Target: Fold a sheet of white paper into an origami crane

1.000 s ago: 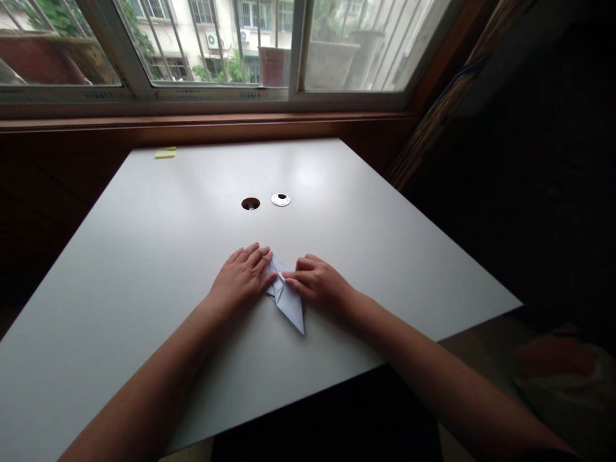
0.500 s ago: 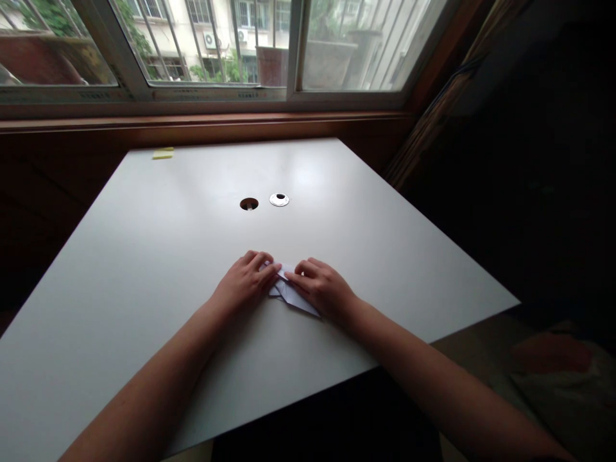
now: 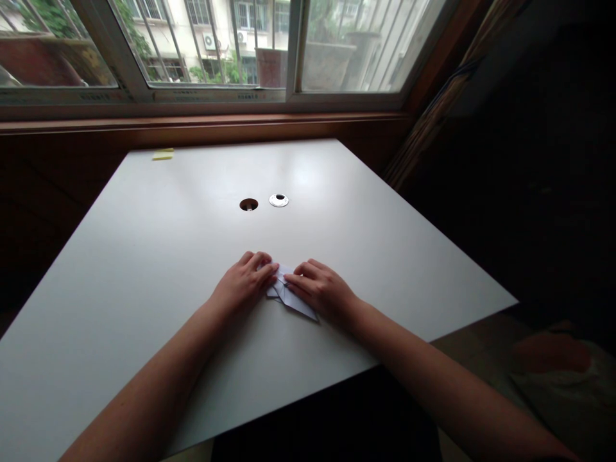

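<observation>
White folded paper with a pointed tip (image 3: 294,303) lies flat on the pale grey worktop (image 3: 144,256), just below the centre of the frame, its point aimed to the lower right. The left hand (image 3: 243,285) presses on its left part and the right hand (image 3: 321,292) on its right. Their fingers are stretched low and flat, and the fingertips nearly meet over the middle. They cover much of the sheet, so its full shape cannot be made out.

Above the hands sits a dark round hole (image 3: 249,205), with a white round cap (image 3: 278,200) just beside it. A small yellow strip (image 3: 162,154) lies at the upper left. Dark print on the white window frame (image 3: 253,94) is too small to read. The right of the frame is in deep shadow.
</observation>
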A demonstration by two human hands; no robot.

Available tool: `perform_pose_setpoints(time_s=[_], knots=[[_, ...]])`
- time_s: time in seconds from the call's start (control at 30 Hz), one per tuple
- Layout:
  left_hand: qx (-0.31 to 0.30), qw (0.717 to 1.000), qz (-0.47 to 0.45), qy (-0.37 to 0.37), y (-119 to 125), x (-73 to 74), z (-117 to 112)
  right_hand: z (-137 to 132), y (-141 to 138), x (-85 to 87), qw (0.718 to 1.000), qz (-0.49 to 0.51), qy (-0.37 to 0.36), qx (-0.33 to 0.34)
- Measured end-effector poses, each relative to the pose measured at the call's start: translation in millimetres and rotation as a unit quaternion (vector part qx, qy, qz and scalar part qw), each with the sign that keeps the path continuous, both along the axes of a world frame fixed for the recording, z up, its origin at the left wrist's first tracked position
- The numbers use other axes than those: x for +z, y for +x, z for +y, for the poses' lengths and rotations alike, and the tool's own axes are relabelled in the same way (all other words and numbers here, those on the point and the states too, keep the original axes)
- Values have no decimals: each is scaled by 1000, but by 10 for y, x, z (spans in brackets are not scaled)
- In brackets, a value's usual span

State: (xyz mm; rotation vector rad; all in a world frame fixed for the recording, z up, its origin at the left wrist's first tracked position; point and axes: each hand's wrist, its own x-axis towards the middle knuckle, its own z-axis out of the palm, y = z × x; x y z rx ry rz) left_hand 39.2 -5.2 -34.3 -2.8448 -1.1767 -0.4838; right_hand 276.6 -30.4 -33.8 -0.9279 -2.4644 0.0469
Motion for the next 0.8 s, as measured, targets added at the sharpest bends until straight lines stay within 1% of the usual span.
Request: perform_pose_setpoints(time_s=[0.17, 0.27, 0.43, 0.63, 0.7, 0.8], knots=[[4, 1000, 3, -9, 2, -7, -4, -21, -14, 12, 999, 46, -22, -11], [6, 1000, -6, -17, 3, -9, -2, -16, -17, 4, 998, 59, -33, 0], [10, 999, -9, -30, 6, -17, 9, -2, -9, 5, 998, 48, -28, 23], [1, 1000, 5, -16, 10, -3, 2, -2, 2, 18, 999, 25, -15, 30], [2, 1000, 7, -13, 13, 10, -7, 13, 7, 13, 998, 48, -26, 31], [5, 1000, 8, -12, 14, 27, -19, 49, 14, 1, 992, 113, -45, 15]])
